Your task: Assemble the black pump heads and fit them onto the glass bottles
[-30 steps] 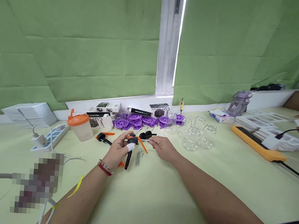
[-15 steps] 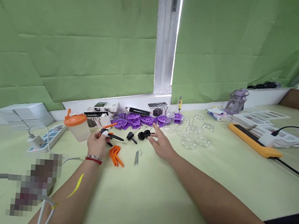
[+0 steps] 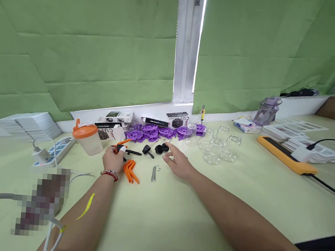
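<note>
With the silver screws [image 3: 153, 174] as dial centre, bent orange strips [image 3: 128, 169] are lying at nine o'clock and small metal pieces [image 3: 158, 167] at one. At ten, your left hand [image 3: 113, 159] is grasping a black-and-orange assembly [image 3: 132, 152], its black rod pointing toward three. At two, your right hand [image 3: 178, 162] is hovering, fingers parted and apparently carrying nothing, near the black knobs [image 3: 160, 149]; whether it is touching them, you cannot tell.

The assembly is probably light and stiff, with slightly slick plastic; you are best gripping its black hub, sparing the thin orange arm. Your fingers are hiding most of that hub.

Farther out, clear jars [image 3: 215, 150] are overlapping at two, their outlines blending; purple wheel-shaped parts [image 3: 150, 130] are lying around twelve.
</note>
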`<state>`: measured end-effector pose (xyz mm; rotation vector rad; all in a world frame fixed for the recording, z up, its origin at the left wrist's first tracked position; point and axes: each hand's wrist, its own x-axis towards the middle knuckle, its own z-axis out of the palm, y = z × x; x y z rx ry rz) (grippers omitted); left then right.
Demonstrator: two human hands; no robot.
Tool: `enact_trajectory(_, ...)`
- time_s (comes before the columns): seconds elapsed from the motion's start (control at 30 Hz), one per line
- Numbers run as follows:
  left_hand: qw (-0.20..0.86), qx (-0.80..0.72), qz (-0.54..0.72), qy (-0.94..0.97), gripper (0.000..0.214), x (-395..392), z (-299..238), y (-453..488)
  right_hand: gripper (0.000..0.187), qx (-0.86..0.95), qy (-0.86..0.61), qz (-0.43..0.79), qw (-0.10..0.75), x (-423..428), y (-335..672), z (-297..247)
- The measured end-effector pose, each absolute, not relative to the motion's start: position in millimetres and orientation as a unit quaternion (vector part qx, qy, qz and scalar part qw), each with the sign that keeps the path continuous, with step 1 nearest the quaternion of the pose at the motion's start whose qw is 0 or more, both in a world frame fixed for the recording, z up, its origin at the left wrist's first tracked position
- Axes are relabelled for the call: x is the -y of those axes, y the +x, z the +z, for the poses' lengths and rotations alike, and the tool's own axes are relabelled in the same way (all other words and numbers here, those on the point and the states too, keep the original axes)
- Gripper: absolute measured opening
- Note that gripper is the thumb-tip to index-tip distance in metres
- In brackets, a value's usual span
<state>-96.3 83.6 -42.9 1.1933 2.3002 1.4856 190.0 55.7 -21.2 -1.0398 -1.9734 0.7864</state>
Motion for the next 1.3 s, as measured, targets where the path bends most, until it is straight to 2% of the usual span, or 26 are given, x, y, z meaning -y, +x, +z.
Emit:
enact_trajectory(0.3, 0.005, -0.8, 0.404, 0.443, 0.025, -82.8, -38.4, -93.0, 0.056, 0.78, -0.402, 0.298, 0.376, -57.2, 188.4, -24.8)
enact_trajectory(0.67, -0.043, -0.812, 0.362, 0.456, 0.012, -84.3, -40.2, -97.3, 0.054, 0.777, -0.389, 0.311, 0.386, -60.3, 186.2, -31.3)
enact_trajectory(1.07, -0.093, -0.779, 0.352, 0.51, 0.021, -77.0, -36.8, -88.6, 0.051, 0.779, -0.398, 0.317, 0.366, -56.0, 186.4, -27.2)
enact_trajectory(1.2, -0.108, -0.719, 0.335, 0.599, 0.025, -73.2, -33.6, -77.5, 0.046, 0.813, -0.397, 0.26, 0.337, -47.4, 184.1, -20.3)
enact_trajectory(1.3, -0.111, -0.655, 0.315, 0.677, 0.03, -72.2, -31.2, -69.8, 0.04, 0.88, -0.341, 0.174, 0.28, -34.6, 172.6, -17.1)
